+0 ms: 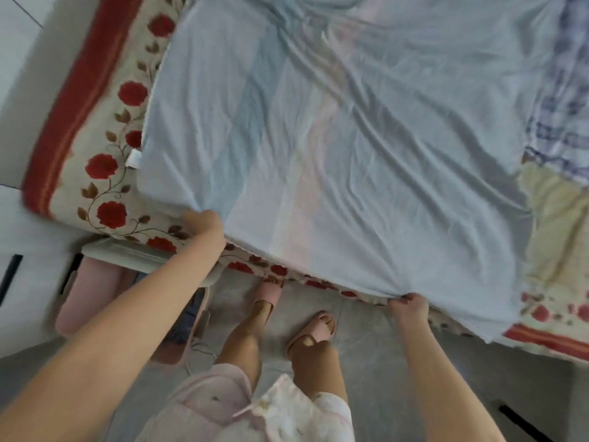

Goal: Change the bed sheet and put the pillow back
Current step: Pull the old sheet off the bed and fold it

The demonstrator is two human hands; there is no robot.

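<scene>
Both hands grip the near hem of the pale blue sheet (318, 138), our left hand (204, 223) toward the left corner, our right hand (408, 306) nearer. We should pull evenly and low, so creases flatten toward the far side of the rose-patterned bed (105, 161).

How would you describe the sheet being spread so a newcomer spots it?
Find the big rose-patterned cover with the red border; over it lies the sheet, near edge gripped by the left hand and right hand. It alone is plain pale blue with a faint pink band; the cloth at right is blue check.
</scene>
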